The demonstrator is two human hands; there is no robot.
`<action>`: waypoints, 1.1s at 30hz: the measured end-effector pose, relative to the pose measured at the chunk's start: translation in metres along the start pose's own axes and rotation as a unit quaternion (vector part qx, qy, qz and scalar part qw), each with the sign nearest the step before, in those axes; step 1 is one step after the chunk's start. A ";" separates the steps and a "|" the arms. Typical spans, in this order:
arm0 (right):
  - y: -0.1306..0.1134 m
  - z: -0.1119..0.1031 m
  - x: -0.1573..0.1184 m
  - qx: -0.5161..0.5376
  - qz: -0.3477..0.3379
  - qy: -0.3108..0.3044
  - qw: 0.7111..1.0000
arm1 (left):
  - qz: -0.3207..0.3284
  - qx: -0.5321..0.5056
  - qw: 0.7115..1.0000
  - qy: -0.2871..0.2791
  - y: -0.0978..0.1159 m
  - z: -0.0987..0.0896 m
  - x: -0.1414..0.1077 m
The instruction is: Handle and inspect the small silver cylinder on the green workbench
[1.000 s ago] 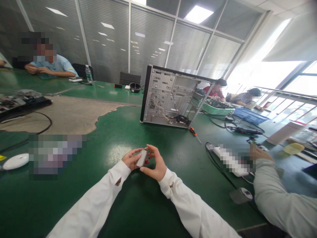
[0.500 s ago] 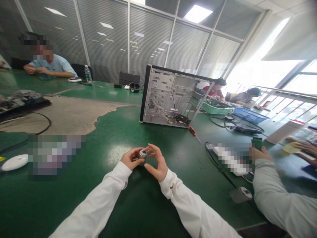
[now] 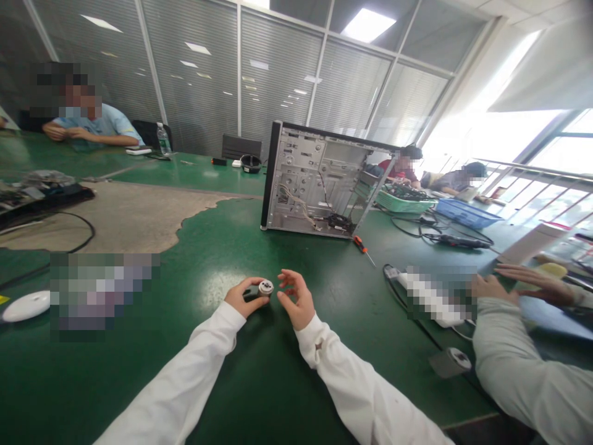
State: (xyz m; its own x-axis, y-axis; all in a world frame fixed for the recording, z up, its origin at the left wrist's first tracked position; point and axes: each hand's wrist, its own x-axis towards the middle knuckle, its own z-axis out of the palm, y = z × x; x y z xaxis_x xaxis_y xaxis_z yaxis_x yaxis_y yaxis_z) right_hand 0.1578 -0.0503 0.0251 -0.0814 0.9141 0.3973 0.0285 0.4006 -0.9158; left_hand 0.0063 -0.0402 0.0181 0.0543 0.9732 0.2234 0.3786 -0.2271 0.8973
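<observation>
My left hand point(image 3: 243, 298) is closed around a small motor-like metal cylinder point(image 3: 265, 288), gripping it between thumb and fingers. The pale round end, marked with dark holes, faces up and is tilted a little toward me. Just right of it, my right hand point(image 3: 298, 300) hovers with fingers curved and apart, touching nothing. A similar, larger-looking metal cylinder point(image 3: 450, 363) stands farther right on the green table point(image 3: 259, 383), close to a co-worker's sleeve.
Ahead stands an open computer case point(image 3: 319, 179), with an orange-handled screwdriver point(image 3: 364, 248) by its lower corner. A white power strip point(image 3: 428, 300) and black cable lie to the right. Beyond are a green basket point(image 3: 403, 203) and blue basket point(image 3: 467, 213). Co-workers' hands point(image 3: 493, 289) are at the right.
My right hand has drawn slightly away from the cylinder, whose top is now more exposed and tilted toward me. At the right, the green board in a co-worker's hand is out of sight.
</observation>
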 end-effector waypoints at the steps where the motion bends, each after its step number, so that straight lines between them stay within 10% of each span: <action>1: 0.004 0.000 0.001 -0.001 0.011 0.006 1.000 | 0.000 -0.009 1.000 -0.012 -0.003 0.000 0.001; 21: -0.003 0.000 0.002 -0.114 -0.067 -0.056 0.990 | 0.085 -0.032 0.983 -0.160 -0.016 0.000 0.002; 33: -0.020 -0.002 -0.001 -0.178 -0.151 -0.050 0.971 | 0.117 0.084 0.984 -0.102 -0.008 0.002 -0.001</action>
State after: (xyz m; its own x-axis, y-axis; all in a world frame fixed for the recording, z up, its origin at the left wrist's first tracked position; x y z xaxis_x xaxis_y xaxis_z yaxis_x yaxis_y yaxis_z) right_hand 0.1592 -0.0588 0.0437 -0.2358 0.7482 0.6202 0.3292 0.6619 -0.6734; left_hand 0.0055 -0.0396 0.0102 0.3361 0.8861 0.3190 0.4809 -0.4527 0.7508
